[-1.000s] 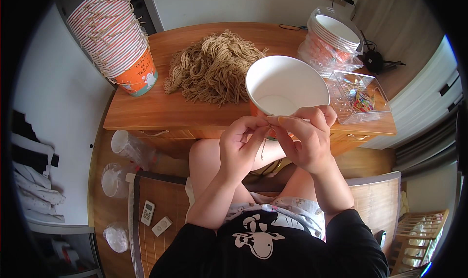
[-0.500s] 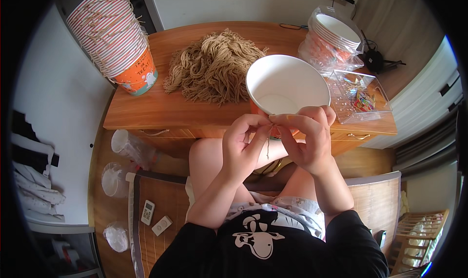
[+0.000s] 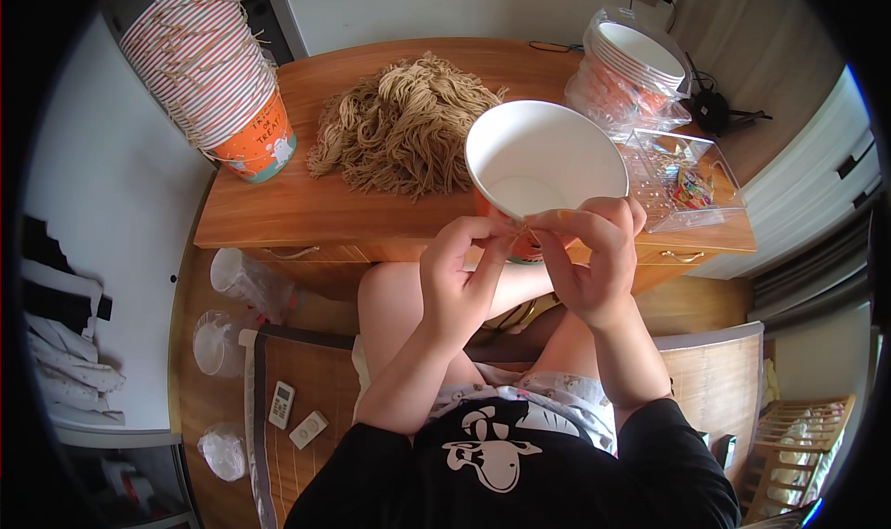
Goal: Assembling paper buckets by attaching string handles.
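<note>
A paper bowl (image 3: 548,158), white inside and orange outside, stands at the near edge of the low wooden table (image 3: 278,215). My left hand (image 3: 461,283) and my right hand (image 3: 594,262) meet just in front of its near rim. Thumbs and forefingers of both hands pinch a small thin strand (image 3: 521,229) between them. The fingertips touch each other and lie against the bowl's rim. A loose pile of brown noodle-like strands (image 3: 399,125) lies on the table behind and to the left of the bowl.
A tall tilted stack of striped orange paper bowls (image 3: 209,79) stands at the table's left end. Wrapped white bowls (image 3: 640,65) and a clear box of small colourful items (image 3: 682,181) sit at the right. Plastic lids (image 3: 218,343) and two remotes (image 3: 281,404) lie on the floor.
My hands have drawn closer together at the bowl's rim. The thin strand that hung between my fingers half a second ago is now almost hidden in the pinch.
</note>
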Available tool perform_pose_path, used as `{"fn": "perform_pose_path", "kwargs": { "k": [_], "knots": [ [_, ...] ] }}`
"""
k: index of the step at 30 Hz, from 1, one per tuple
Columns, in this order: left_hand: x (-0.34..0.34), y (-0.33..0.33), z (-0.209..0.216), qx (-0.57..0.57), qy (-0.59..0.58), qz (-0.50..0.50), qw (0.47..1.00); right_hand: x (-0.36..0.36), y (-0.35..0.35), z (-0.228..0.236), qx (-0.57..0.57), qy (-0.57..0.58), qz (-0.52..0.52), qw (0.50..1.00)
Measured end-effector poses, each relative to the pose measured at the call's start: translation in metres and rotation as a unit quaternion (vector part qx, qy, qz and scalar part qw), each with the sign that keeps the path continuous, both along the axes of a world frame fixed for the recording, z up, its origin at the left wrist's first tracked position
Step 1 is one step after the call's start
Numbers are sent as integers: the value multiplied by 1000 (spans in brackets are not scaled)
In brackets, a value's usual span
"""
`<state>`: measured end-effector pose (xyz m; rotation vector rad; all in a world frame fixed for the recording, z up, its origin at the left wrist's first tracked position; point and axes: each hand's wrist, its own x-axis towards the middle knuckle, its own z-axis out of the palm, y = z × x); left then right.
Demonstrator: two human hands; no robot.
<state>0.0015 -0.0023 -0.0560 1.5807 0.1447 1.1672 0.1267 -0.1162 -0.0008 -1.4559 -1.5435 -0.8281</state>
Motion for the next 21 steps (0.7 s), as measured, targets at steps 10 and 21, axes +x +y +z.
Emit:
{"fn": "perform_pose_path", "kwargs": {
  "k": [10,21],
  "knots": [
    [-1,-3,8,-96,-51,-113,988,-3,-4,-4,-1,10,-2,1000],
    [-3,-4,11,-169,-51,-191,965,-1,-3,-3,16,-3,0,1000]
  ]
}}
